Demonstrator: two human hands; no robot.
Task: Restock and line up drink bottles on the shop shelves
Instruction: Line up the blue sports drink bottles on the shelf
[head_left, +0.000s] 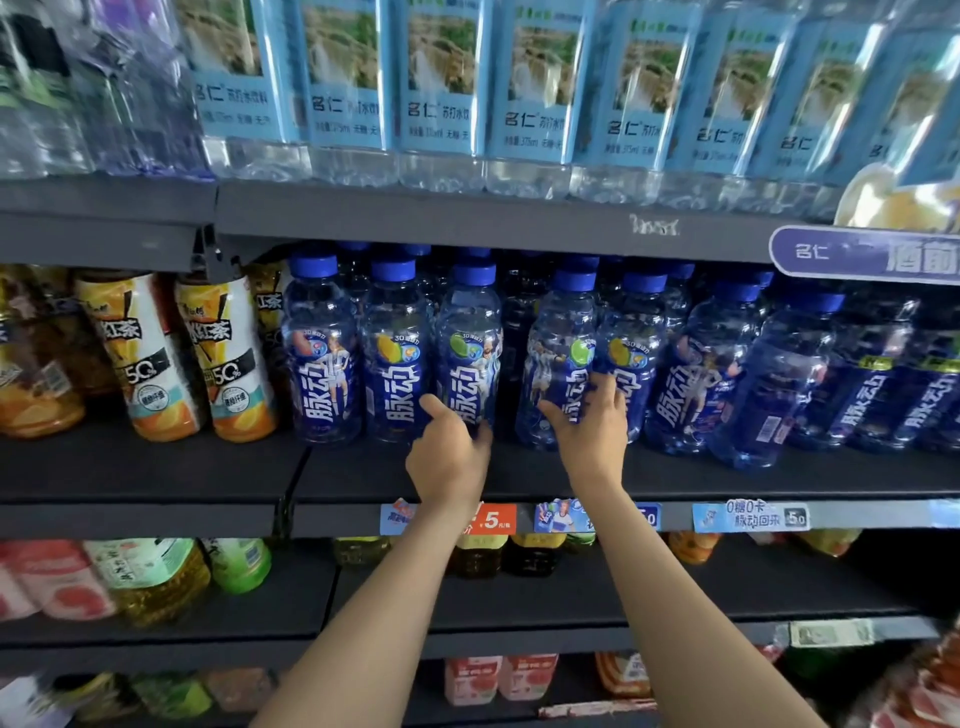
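A row of blue-capped, blue-labelled drink bottles stands on the dark middle shelf (675, 480). My left hand (449, 452) grips the base of the third bottle from the left (470, 332), which stands upright. My right hand (589, 426) wraps around the lower part of the neighbouring bottle (563, 332), which leans slightly to the left. A dark gap separates these two bottles. More blue bottles (727, 364) continue to the right, some leaning, with others behind them.
Orange-and-white tea bottles (150, 358) lean at the left of the same shelf. Light-blue soda water bottles (441, 83) fill the shelf above. Price tags (750, 516) line the shelf edge. Lower shelves hold yellow, green and pink drinks (150, 577).
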